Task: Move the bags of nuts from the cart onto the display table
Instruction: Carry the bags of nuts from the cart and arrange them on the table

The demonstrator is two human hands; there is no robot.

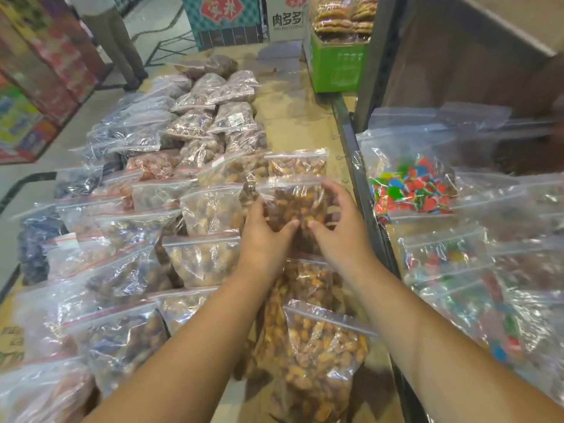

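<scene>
Both hands close around one clear bag of nuts (293,206), the left hand (265,236) on its left edge and the right hand (341,227) on its right. The bag sits on the display table (293,117), in a column of similar bags, beside the cart (366,209) holding bags of coloured sweets (412,187).

Both hands are on one clear zip bag of orange-brown nuts (294,206), left hand (264,236) gripping its left edge and right hand (341,227) its right. Just behind that bag lies another clear zip bag of the same nuts (297,163), and two more sit in front of it. Left of it, the tan display table (293,117) is packed with bagged nuts. Right of it, past a dark metal rail (363,190), there's a clear bag of multicoloured candy (412,187).
</scene>
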